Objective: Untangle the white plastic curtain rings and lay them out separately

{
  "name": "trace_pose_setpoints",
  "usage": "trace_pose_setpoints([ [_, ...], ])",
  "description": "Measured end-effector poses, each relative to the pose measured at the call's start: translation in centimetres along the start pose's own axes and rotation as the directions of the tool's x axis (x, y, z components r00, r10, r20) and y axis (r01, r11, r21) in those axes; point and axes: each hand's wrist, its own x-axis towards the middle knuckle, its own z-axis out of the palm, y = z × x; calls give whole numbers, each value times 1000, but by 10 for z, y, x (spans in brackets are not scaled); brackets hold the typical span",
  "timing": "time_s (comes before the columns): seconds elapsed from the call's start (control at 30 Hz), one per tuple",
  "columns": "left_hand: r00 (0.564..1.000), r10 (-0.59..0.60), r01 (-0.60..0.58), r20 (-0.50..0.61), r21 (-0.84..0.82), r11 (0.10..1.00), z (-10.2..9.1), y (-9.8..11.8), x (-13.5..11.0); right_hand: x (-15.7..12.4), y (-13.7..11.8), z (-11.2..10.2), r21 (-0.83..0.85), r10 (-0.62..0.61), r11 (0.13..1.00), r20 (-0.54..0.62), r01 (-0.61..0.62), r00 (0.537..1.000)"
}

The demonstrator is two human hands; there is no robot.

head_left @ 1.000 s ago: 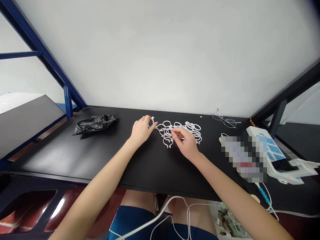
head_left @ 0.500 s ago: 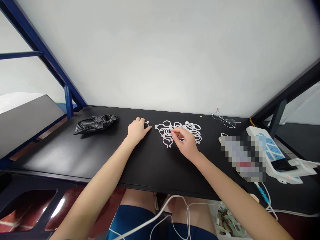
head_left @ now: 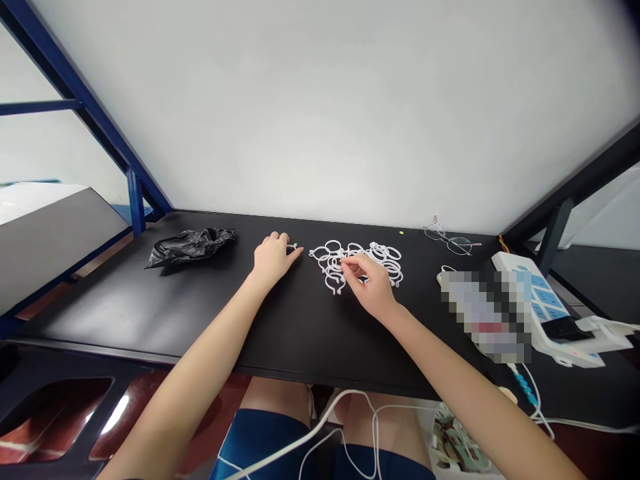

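A heap of several white plastic rings (head_left: 373,257) lies on the black table (head_left: 150,300) near the wall. My right hand (head_left: 369,283) rests at the heap's near left side, thumb and forefinger pinched on one white ring. My left hand (head_left: 273,257) lies on the table left of the heap, fingers curled over a single white ring (head_left: 294,248) that shows at its fingertips.
A crumpled black plastic bag (head_left: 190,245) lies to the left. Eyeglasses (head_left: 450,241) sit by the wall at the right. A white and blue power strip (head_left: 550,310) with cables lies at the right edge. Blue frame posts (head_left: 133,200) stand at the back left.
My left hand has moved left, away from the heap, with a white ring and lowered onto the table. My right hand has stayed at the heap, pinching a ring.
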Motion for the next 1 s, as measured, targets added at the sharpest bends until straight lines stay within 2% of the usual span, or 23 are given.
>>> trace_pose_setpoints([
  [0.07, 997, 47, -52, -65, -75, 996, 1, 2, 0, 0, 0, 0, -7, -6, 1000, -1, 6, 1000],
  [0.17, 963, 227, -256, -143, -243, 935, 3, 7, -2, -1, 2, 0, -17, -15, 1000, -1, 15, 1000],
  [0.27, 877, 464, -476, -122, -345, 809, 7, 13, -6, 0, 2, 0, -20, -22, 1000, 1, 22, 1000],
  [0.33, 819, 566, -557, -96, -370, 743, 10, 16, -8, 0, 2, 0, -16, -28, 999, 0, 28, 1000],
  [0.37, 805, 586, -572, -88, -375, 730, 12, 17, -9, 0, 2, 0, -14, -30, 999, -1, 30, 1000],
  [0.47, 810, 581, -566, -79, -370, 737, 16, 17, -10, 0, 2, -1, -16, -35, 999, 1, 35, 999],
  [0.6, 843, 530, -528, -90, -324, 785, 16, 15, -8, 0, 1, -1, -23, -40, 999, 4, 40, 999],
  [0.73, 876, 480, -475, -51, -267, 838, 18, 13, -7, 0, 1, -1, -27, -38, 999, 10, 39, 999],
  [1.0, 870, 492, -478, -16, -270, 836, 18, 14, -6, 0, 1, -1, -27, -45, 999, 7, 45, 999],
])
